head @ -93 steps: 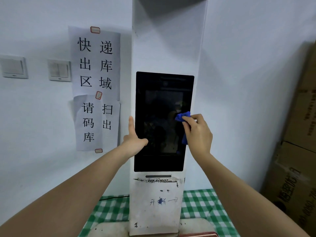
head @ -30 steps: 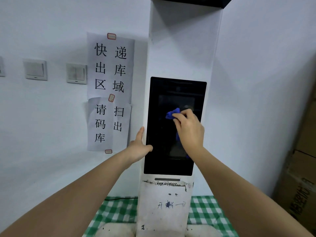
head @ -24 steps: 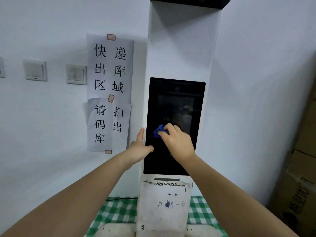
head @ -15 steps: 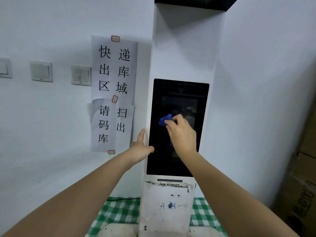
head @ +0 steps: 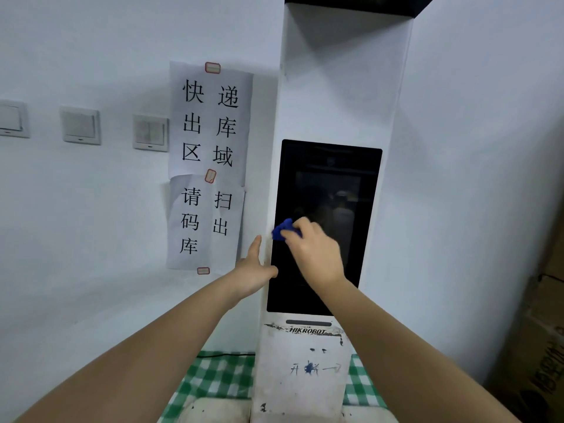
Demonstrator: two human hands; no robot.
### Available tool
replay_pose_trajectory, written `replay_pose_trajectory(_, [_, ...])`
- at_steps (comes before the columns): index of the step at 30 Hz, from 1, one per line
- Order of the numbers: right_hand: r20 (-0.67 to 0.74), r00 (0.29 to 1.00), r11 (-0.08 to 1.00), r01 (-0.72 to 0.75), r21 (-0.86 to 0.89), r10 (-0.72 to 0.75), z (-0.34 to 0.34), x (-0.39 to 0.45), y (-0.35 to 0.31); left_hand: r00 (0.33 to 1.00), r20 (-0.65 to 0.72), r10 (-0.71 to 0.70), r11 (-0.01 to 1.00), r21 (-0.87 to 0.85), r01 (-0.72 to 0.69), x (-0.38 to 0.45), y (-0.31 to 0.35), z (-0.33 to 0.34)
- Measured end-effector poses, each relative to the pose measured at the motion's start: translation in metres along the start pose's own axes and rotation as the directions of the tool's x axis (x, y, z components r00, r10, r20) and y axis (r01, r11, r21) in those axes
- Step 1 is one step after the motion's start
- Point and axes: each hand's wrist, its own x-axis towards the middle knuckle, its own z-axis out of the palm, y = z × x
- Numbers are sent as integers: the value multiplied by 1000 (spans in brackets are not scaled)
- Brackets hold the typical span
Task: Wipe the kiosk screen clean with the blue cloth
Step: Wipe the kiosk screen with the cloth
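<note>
A tall white kiosk (head: 341, 87) stands against the wall with a dark, switched-off screen (head: 332, 184) set in its front. My right hand (head: 317, 254) presses a bunched blue cloth (head: 282, 230) against the screen's left edge, about halfway up. Only a small tip of the cloth shows past my fingers. My left hand (head: 254, 271) braces the kiosk's left side, fingers straight up along the side panel and thumb resting on the screen's lower left border. It holds nothing.
Paper signs (head: 210, 123) with black characters are taped to the wall left of the kiosk, beside several light switches (head: 81, 125). A green checked cloth (head: 219, 380) covers the surface under the kiosk. Cardboard boxes (head: 537, 346) stand at the right.
My right hand has swept the blue cloth left and down from the screen's middle to its left edge. Over the earlier frames it moved back and forth across the screen. My left hand stayed put.
</note>
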Motion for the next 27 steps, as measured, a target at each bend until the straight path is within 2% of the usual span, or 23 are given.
replay_pose_trajectory(2, [38,978,965,206,-162,-203,0,-1,4,1000,16,1,1000,-13,-1,1,-2,-1])
replay_pose_trajectory(3, [47,972,948,234,-217,-229,-2,3,6,1000,21,5,1000,-21,-4,2,-2,-1])
replay_pose_trajectory(5, [3,985,963,167,-212,-171,-4,15,10,1000,11,15,1000,-18,-15,1,-2,-3])
replay_pose_trajectory(7, [-51,999,989,10,-145,-18,-7,22,6,1000,-2,13,1000,-13,-13,0,-2,-3])
replay_pose_trajectory(9, [-74,997,990,-46,-135,36,-2,19,-1,1000,0,13,1000,-23,-13,1,-4,-3])
replay_pose_trajectory(11, [-36,998,985,46,-164,-52,6,8,-5,1000,0,16,1000,-19,-16,1,-5,-2])
replay_pose_trajectory(14, [51,953,918,302,-258,-299,3,2,-1,1000,-2,20,1000,-17,-20,2,-6,-3])
replay_pose_trajectory(15, [61,947,910,320,-265,-316,-1,7,1,1000,1,20,1000,-13,-20,2,-5,-4])
replay_pose_trajectory(17, [16,972,941,231,-249,-235,-7,22,2,1000,-3,27,1000,-7,-27,1,-4,-6])
replay_pose_trajectory(19, [-66,995,982,60,-179,-73,-10,32,-1,999,-7,34,999,-15,-34,1,-4,-6])
replay_pose_trajectory(21, [-98,995,988,9,-153,-25,-6,30,-6,999,-16,35,999,-13,-36,-1,-5,-7])
replay_pose_trajectory(25, [33,963,935,268,-232,-267,5,4,-9,1000,-25,15,1000,-2,-15,1,-9,-6])
replay_pose_trajectory(27, [89,941,899,339,-277,-327,2,6,-6,1000,-26,6,1000,-1,-6,2,-10,-6])
